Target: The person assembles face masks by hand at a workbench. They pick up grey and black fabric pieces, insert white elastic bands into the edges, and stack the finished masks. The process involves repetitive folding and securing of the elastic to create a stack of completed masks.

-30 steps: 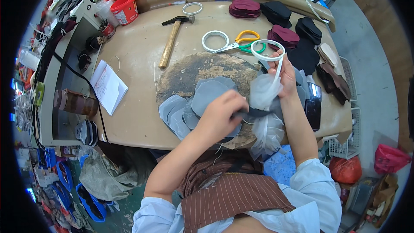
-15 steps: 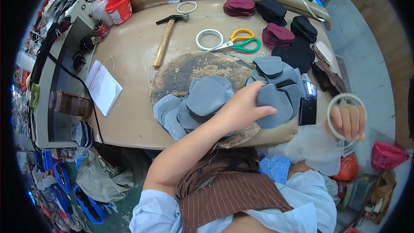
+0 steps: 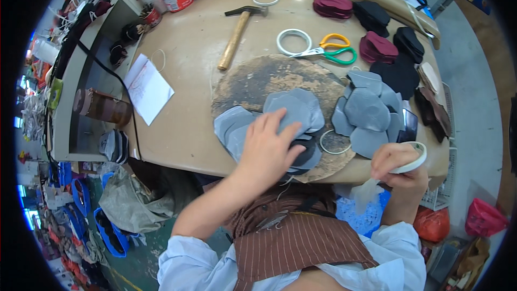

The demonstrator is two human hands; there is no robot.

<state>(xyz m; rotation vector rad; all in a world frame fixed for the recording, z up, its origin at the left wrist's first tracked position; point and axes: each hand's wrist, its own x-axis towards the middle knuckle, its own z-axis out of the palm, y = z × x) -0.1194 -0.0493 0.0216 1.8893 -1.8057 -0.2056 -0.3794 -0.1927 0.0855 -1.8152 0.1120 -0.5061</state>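
Note:
My left hand [image 3: 266,148] lies with fingers spread on a stack of grey rounded sheet pieces [image 3: 293,105]; nothing shows gripped in it. More grey pieces [image 3: 234,129] fan out beside that stack, on a worn round board [image 3: 242,83]. In my right hand [image 3: 396,164], at the table's near right edge, is a roll of tape [image 3: 417,159], with a translucent strip [image 3: 367,196] hanging below it. Overlapping grey pieces [image 3: 367,109] form a cluster on the board's right side. Between the two groups lies a thin pale ring [image 3: 335,150].
Scissors [image 3: 334,48], a tape roll [image 3: 293,42] and a hammer [image 3: 237,37] lie beyond the board. Stacks of maroon [image 3: 377,47] and black pieces [image 3: 396,78] stand at right, near a phone [image 3: 410,124]. A notepad [image 3: 148,91] and a brown bottle [image 3: 105,109] are at left.
My left hand has moved from the right cluster to the left stack. A rounded grey piece now tops the right cluster. My right hand has come in toward the table, and the view has shifted.

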